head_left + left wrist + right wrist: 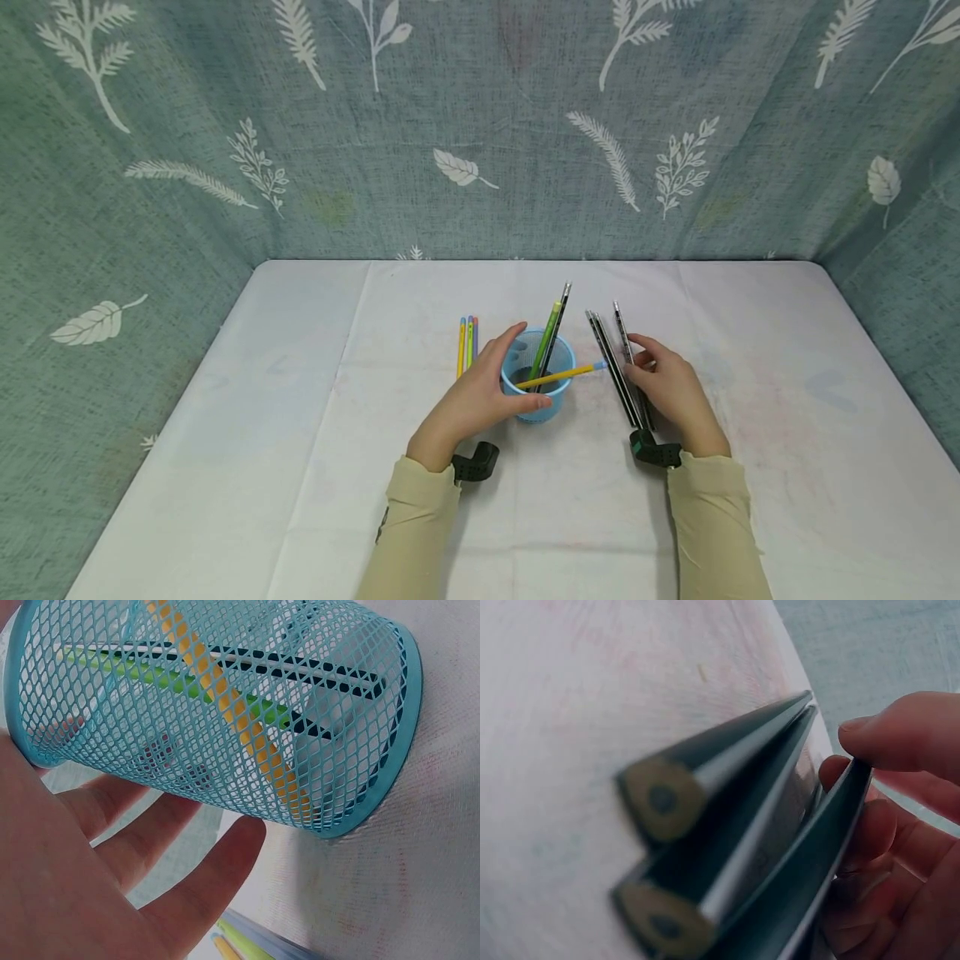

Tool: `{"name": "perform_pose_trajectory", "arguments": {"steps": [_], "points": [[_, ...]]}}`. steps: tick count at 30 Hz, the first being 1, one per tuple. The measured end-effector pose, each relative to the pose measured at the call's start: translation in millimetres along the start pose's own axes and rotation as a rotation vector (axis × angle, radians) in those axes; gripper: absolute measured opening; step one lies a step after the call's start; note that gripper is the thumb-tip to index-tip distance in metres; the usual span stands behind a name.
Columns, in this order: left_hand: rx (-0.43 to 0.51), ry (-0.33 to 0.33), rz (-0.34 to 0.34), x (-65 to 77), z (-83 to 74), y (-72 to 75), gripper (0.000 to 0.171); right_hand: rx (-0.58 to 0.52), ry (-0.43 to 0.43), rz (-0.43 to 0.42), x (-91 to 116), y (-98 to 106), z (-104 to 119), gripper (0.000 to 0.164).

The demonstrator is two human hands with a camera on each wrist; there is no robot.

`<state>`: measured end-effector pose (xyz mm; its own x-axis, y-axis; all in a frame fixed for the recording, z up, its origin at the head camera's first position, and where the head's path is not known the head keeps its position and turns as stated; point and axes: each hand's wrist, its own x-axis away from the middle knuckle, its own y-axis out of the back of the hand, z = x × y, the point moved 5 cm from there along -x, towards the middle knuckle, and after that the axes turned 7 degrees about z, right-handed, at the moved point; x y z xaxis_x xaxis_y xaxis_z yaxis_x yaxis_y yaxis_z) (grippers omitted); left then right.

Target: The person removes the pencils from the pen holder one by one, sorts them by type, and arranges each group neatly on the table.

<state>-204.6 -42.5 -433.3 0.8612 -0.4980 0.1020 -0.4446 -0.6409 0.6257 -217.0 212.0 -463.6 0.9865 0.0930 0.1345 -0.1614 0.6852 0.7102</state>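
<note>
My left hand point(476, 396) holds a blue mesh pencil cup point(542, 414), its thumb at the near side and fingers round the left side. In the cup stand a green pencil point(545, 342) and a black-and-white pencil point(563, 302). A yellow pencil point(573, 372) leans over the rim to the right. Through the mesh in the left wrist view, the yellow pencil point(225, 697) crosses the other two. To the right, my right hand point(671, 387) pinches one dark, silver-striped pencil point(810, 855) between thumb and fingers. Similar dark pencils point(609, 360) lie close beside it, their unsharpened ends facing the right wrist camera.
Several coloured pencils point(461, 346), with yellow, lime and purple among them, lie left of the cup, partly behind the left hand. White cloth point(300, 467) covers the table. A grey-green leaf-patterned curtain point(510, 208) hangs behind it and at both sides.
</note>
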Motion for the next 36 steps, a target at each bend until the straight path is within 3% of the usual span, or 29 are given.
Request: {"name": "perform_pose_trajectory", "arguments": {"steps": [16,36], "points": [[0.005,-0.01,-0.002,0.3,-0.8,0.4,0.097,0.146,-0.006,-0.084,-1.0,-5.3,9.4,0.046],[0.005,-0.013,-0.003,1.8,-1.2,0.9,0.092,0.184,0.02,-0.036,-2.3,-8.6,11.4,0.047]]}}
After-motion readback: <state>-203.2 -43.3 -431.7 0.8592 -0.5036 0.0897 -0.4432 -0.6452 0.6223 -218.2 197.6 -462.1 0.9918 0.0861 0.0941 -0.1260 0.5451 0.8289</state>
